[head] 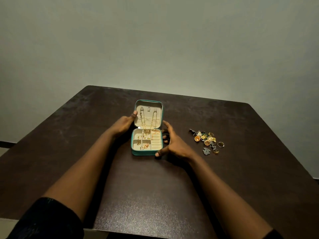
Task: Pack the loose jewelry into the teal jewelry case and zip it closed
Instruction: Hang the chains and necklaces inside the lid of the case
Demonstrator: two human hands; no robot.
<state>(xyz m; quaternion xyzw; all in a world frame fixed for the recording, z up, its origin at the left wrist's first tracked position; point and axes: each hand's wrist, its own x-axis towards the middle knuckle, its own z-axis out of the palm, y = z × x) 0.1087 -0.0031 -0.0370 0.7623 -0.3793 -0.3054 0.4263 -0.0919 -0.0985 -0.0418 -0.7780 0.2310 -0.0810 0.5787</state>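
The teal jewelry case (145, 153) stands open in the middle of the dark table, its lid upright. Gold chains (144, 121) hang inside the cream lid, and small gold pieces (145, 146) lie in the base compartments. My left hand (122, 125) grips the lid's left edge, thumb on its rim. My right hand (172, 142) is spread beside the case's right side, thumb near the front right corner, fingers apart and holding nothing. A pile of loose jewelry (206, 139), gold and silver earrings and rings, lies to the right of the case.
The dark brown table (155, 195) meets a plain grey wall behind. A single ring (220, 144) lies at the pile's right edge. The table's right edge runs close behind the pile.
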